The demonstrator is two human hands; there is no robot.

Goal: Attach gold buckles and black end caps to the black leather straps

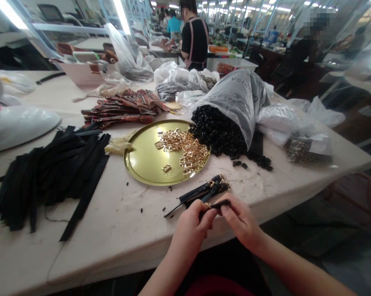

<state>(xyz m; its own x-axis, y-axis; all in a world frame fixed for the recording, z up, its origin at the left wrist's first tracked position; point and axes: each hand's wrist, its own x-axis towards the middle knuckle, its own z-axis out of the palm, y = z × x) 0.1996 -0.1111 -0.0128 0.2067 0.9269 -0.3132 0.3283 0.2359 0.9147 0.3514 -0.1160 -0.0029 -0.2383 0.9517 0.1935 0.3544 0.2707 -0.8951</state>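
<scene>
At the near edge of a pale, scuffed worktable (111, 230), both bare hands meet over one short black strap (217, 204). The left hand (191, 224) pinches one end of the strap between thumb and fingers. A small gold metal buckle (207, 205) seems to sit there, though it is too small to be sure. The right hand (239, 220) is closed on the strap's other end, fingers curled around it.

Just beyond the hands, a small bundle of black straps fitted with gold buckles (203, 191) lies flat on the table. Farther back sits a round gold metal tray (142, 164) holding a heap of loose gold buckles (185, 150). Touching the tray's right rim, a pile of small black loops (217, 131) spills from a grey plastic bag (237, 98). To the left, well apart, lies a spread of long black straps (49, 172).
</scene>
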